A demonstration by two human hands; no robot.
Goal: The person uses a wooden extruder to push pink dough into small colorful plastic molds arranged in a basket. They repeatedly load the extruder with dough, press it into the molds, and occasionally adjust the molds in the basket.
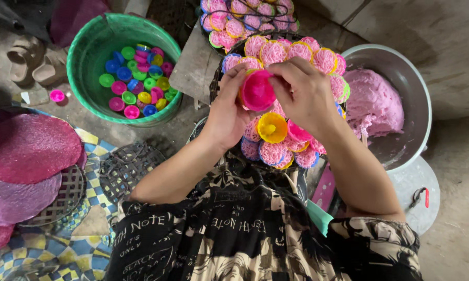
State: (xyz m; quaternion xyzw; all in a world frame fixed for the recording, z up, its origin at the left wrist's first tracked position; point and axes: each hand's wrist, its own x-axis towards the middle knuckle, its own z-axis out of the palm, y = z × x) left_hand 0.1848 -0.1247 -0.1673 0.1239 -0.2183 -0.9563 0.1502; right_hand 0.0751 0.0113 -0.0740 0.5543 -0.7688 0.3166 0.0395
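So the biggest thing going is the big grey metal basin [416, 104] on the right with a heap of soft pink dough [375, 101] in it; then the green plastic tub [91, 52] far left, full of loose little coloured plastic cups [138, 83] in blue, green, pink and yellow; flat pink woven-looking discs [29, 148] are stacked at the left edge, on a dark wicker rack over a checked mat.

In the middle there's a round dark wicker tray [216, 86] loaded with small cups stuffed with pink noodle nests [273, 52], packed rim to rim; a second tray of the same sits farther back.

Smallest bit: the bright pink round plastic mould cup [258, 91] held just above that tray; left hand [226, 112] cups it from the left with fingers curled round it, right hand [302, 91] closed on it from the right, thumb at the rim; both hands are clamped on it.

My guess on handling: the cup looks light and stiff, probably a bit slick from dough; take it by the rim or outer wall, between the fingertips; the noodle nests look soft and easy to crush, so keep the fingers off the strands; a yellow cup [272, 127] sits just below it.
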